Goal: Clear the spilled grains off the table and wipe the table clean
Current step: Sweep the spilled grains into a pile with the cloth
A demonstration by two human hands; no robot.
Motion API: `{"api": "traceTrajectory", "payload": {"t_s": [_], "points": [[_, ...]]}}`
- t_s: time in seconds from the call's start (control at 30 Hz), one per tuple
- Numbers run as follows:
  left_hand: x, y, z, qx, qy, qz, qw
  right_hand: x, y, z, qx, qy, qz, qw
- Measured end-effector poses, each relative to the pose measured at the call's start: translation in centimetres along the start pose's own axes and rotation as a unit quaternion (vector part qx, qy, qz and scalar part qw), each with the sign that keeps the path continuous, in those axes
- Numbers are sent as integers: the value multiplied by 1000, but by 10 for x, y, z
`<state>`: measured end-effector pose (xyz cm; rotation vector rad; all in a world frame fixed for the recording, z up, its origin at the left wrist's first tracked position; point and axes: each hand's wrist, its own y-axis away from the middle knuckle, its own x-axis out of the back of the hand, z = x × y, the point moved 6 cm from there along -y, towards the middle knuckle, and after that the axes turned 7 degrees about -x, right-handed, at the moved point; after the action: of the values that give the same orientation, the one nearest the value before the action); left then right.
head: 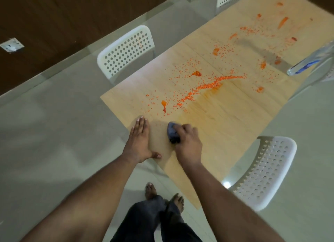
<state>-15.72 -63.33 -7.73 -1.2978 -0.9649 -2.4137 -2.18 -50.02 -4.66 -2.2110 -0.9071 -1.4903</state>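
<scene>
Pale floor tiles surround a wooden table [226,126] strewn with orange grains [207,85] and orange smears. At the table's near corner, a dark cloth [172,132] is gripped by the right hand [188,142], fingers curled over it, the cloth protruding from the hand's left side against the tabletop. The left hand [140,142] is laid flat on the table beside the cloth, fingers straight. The grains lie beyond both hands, well apart from the cloth.
</scene>
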Motion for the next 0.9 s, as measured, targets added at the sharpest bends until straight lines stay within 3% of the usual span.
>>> {"api": "traceTrajectory", "payload": {"t_s": [0.1,0.17,0.3,0.43,0.57,0.67,0.8,0.9], "points": [[10,-4,-9,-5,4,6,1000,-28,42,-21,83,31,-51,995],[16,-12,-16,-15,-1,3,1000,-38,40,-31,94,32,-42,994],[30,-30,-34,-33,0,-13,999,-42,-17,-44,52,52,-6,997],[48,-49,-43,-82,-4,-2,997,-31,-84,-40,-68,21,19,997],[69,-69,-61,-107,-23,-10,994,-25,-88,-44,-143,-2,65,988],[81,-84,-73,-121,-44,-52,990,-32,-50,-68,-147,-25,84,985],[90,-103,-79,-172,-77,-69,980,-65,-9,-112,-74,17,22,997],[98,-112,-85,-191,-68,-82,976,-74,-23,-120,-97,27,21,995]]}}
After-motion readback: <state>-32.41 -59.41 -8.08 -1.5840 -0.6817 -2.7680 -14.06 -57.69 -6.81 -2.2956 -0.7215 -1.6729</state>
